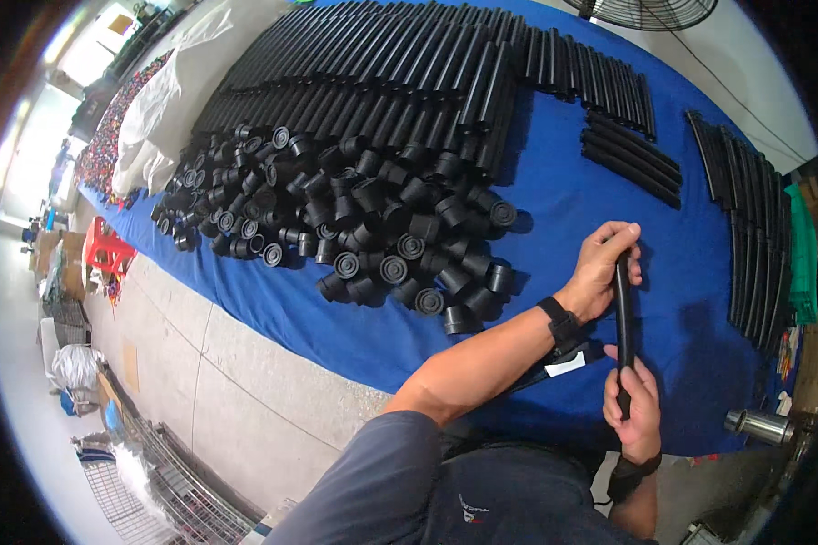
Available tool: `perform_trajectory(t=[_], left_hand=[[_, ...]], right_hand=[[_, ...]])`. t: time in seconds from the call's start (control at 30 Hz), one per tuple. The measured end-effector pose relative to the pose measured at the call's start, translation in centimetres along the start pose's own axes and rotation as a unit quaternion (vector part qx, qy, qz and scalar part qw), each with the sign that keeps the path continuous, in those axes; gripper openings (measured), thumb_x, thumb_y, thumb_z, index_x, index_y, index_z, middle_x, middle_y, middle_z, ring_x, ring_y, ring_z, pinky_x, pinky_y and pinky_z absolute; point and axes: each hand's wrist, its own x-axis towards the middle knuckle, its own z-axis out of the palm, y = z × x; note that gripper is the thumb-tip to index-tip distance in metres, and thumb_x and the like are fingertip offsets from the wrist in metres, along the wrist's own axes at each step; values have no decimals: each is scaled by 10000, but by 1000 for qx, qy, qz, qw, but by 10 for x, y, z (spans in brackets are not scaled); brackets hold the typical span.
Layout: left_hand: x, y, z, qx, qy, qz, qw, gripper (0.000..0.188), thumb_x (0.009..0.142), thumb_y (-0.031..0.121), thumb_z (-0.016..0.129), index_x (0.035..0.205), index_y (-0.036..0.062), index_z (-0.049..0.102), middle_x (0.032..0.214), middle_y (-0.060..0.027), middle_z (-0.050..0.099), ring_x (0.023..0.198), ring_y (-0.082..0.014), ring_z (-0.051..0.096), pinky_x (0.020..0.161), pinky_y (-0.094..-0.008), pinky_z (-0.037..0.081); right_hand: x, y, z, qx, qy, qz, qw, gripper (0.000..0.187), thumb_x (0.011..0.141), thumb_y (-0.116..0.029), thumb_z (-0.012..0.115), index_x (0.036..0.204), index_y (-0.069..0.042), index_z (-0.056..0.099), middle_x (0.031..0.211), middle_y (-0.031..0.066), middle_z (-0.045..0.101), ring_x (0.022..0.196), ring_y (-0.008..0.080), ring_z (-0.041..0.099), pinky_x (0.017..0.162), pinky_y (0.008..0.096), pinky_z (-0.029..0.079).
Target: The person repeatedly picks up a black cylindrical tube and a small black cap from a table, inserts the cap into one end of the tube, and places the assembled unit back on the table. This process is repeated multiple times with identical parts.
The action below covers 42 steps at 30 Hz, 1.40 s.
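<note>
A black tube [624, 313] stands nearly lengthwise before me, over the right part of the blue-covered table. My left hand [598, 271] closes on its far end, thumb laid over the tip. Lower down, the fingers of my right hand [639, 406] wrap its near end. To the left of my hands lies a loose heap of short black caps [336, 213], some showing ringed round faces. Beyond the heap, many black tubes [364, 54] lie side by side in rows. A small white paper piece [566, 364] lies near my left wrist.
A few black tubes [631, 159] lie apart on the blue cloth [554, 182]; more tubes [745, 218] line the right edge. White sheeting [168, 100] covers the far left. A fan [650, 11] stands at the back, a metal cylinder [759, 425] at lower right, a red stool [109, 247] on the floor.
</note>
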Motion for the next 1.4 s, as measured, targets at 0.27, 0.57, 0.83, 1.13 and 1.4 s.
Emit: perform_trajectory(t=[0.27, 0.57, 0.83, 1.13, 1.4], left_hand=[[1, -4, -5, 19, 27, 27, 999, 239, 987, 268, 701, 870, 128, 546, 723, 8, 552, 529, -100, 516, 481, -268, 459], [0, -2, -4, 19, 41, 16, 999, 238, 980, 256, 692, 847, 130, 540, 714, 10, 542, 528, -96, 500, 472, -277, 438], [-6, 3, -3, 27, 23, 20, 999, 221, 976, 255, 696, 866, 130, 550, 719, 14, 537, 527, -92, 495, 470, -281, 438], [-5, 2, 13, 144, -8, 68, 987, 255, 988, 302, 702, 1056, 71, 619, 824, -32, 592, 706, -159, 608, 638, -316, 532], [0, -3, 7, 263, -36, 76, 961, 233, 993, 288, 705, 1061, 76, 635, 818, -18, 592, 704, -109, 557, 595, -275, 446]], right_hand=[[2, 7, 20, -102, 63, -13, 993, 406, 1050, -206, 585, 1401, -14, 515, 718, -14, 508, 443, 43, 432, 347, 207, 316], [1, 3, 27, -141, 80, -9, 987, 388, 1048, -171, 561, 1405, -29, 512, 689, -29, 473, 441, 32, 404, 358, 206, 305], [-3, 6, 33, -184, 92, -11, 978, 384, 1046, -171, 573, 1405, -48, 515, 671, -35, 457, 432, 32, 390, 362, 209, 304], [0, -12, 8, -511, 176, -221, 812, 393, 979, -175, 708, 1326, -25, 601, 769, 60, 630, 616, 131, 604, 562, 296, 499], [-21, -33, -21, 149, -120, 54, 980, 462, 1099, -349, 507, 1385, 10, 555, 856, 85, 676, 500, 98, 539, 424, 226, 396]])
